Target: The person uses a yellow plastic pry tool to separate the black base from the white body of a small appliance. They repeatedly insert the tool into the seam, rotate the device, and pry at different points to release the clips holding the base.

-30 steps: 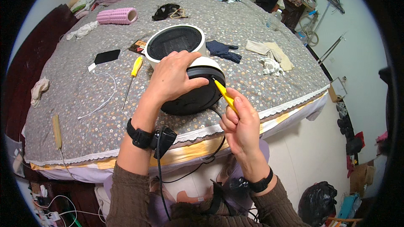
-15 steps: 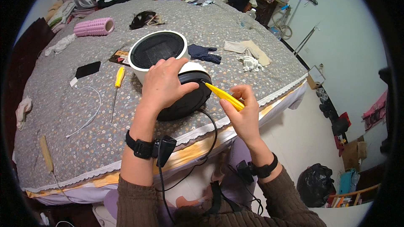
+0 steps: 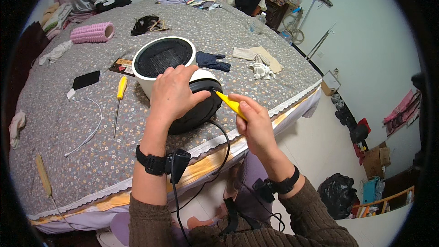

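Note:
A white drum-shaped appliance with a black mesh face lies tilted on the bed. Its round black base faces me, and a black cable runs from it. Steadying it, my left hand is spread over the white body, with the thumb on the base's rim. My right hand grips a tapered yellow hand tool. The tool's narrow tip touches the upper right edge of the base; what it meets there is too small to make out. To the left lies a yellow-handled screwdriver.
Around the appliance on the flowered bedspread lie a black phone with a white cable, a pink foam roller, dark blue cloth and pale cloths. The bed's front edge runs under my forearms. A black bag stands at right.
The whole view has shifted slightly. My right hand's fingers have closed further around the yellow tool, covering more of its rear end. The tip stays at the base's edge; my left hand keeps its place.

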`<state>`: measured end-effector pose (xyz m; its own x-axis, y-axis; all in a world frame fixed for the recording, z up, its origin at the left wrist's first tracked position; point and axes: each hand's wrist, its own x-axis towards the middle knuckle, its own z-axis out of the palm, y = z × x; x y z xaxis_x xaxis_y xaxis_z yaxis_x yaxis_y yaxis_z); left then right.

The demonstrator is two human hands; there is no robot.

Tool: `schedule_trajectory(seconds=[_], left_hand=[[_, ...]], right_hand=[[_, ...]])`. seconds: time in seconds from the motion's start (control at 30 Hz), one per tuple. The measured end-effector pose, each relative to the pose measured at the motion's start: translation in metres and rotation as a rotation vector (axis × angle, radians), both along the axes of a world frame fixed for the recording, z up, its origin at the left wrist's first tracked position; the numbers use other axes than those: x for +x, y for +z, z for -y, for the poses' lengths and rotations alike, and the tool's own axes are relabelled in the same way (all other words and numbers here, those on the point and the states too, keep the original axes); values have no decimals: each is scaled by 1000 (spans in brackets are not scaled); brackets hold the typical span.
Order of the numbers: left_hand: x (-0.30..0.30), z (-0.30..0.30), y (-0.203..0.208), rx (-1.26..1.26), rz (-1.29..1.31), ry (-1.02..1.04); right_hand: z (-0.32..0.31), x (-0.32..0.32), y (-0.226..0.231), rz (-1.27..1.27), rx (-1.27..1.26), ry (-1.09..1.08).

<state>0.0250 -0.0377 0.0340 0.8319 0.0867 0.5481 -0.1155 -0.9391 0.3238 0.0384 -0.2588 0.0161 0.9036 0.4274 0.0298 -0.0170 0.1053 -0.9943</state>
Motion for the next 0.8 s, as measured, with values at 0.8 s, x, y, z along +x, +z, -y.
schedule_trajectory(seconds=[0.8], left_hand=[[-2, 0, 1, -7, 27, -14]], right_hand=[[-6, 13, -11, 1231, -713, -306]])
